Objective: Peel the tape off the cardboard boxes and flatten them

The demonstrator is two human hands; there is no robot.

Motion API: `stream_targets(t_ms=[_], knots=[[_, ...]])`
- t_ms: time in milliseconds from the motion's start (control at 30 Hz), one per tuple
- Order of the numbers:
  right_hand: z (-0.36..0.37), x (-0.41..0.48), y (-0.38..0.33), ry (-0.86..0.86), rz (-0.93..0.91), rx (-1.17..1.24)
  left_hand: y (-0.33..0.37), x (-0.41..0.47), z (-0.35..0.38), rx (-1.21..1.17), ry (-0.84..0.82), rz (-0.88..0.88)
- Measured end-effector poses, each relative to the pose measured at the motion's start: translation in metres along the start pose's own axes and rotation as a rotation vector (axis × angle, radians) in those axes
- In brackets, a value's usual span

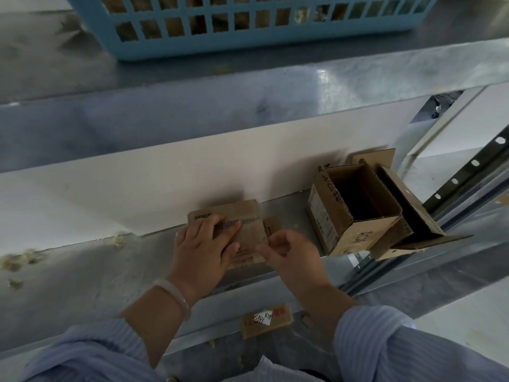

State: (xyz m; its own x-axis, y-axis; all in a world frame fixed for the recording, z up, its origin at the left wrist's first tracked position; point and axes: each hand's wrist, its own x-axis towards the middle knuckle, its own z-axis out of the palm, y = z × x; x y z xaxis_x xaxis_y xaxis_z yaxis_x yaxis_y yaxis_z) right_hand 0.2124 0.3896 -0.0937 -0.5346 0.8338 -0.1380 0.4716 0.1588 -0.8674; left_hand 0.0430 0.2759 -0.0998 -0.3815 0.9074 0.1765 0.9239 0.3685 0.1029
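Note:
A small flattened cardboard box [249, 216] lies on the metal shelf [82, 271] against a white panel. My left hand [203, 249] presses flat on its left half, fingers straight over the printed strip. My right hand [289, 255] hovers at the box's right edge with thumb and fingers curled together near its lower right corner; whether they pinch tape or cardboard is unclear. To the right stands an open cardboard box [358, 208], tilted, its flaps spread out.
A blue plastic basket [220, 37] with cardboard inside sits on the higher shelf behind. A cardboard piece with a white label [265, 321] lies below the shelf's front edge. Paper scraps [19, 260] litter the left. A slotted metal upright [468, 172] runs at the right.

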Motion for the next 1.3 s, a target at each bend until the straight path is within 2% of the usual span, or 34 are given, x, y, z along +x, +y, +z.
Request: stream_targets(t_ms=[167,367,500,767,900,1033,1167,1300], knots=[[0.002,0.004,-0.009,0.006,0.029,-0.053,0.000,0.000,0.000,-0.013,0.002,-0.003],[0.000,0.003,-0.003,0.003,-0.047,-0.123,-0.001,0.000,0.001,-0.021,0.005,0.003],[-0.002,0.001,0.001,0.002,-0.003,0.002,-0.002,0.000,0.001,-0.034,-0.003,0.005],[-0.001,0.002,0.014,-0.055,0.044,0.068,-0.010,-0.003,0.001,-0.088,0.036,0.072],[-0.001,0.009,0.016,-0.080,0.171,0.340,-0.010,-0.020,-0.002,-0.092,0.085,0.169],[0.002,0.014,0.006,-0.200,0.119,0.308,-0.005,-0.042,0.001,-0.078,0.147,0.177],[0.004,0.023,0.000,-0.173,0.101,0.282,-0.006,-0.043,0.000,-0.085,0.115,0.190],[-0.002,0.029,-0.002,-0.141,-0.049,0.102,-0.015,-0.040,-0.003,-0.141,0.063,0.221]])
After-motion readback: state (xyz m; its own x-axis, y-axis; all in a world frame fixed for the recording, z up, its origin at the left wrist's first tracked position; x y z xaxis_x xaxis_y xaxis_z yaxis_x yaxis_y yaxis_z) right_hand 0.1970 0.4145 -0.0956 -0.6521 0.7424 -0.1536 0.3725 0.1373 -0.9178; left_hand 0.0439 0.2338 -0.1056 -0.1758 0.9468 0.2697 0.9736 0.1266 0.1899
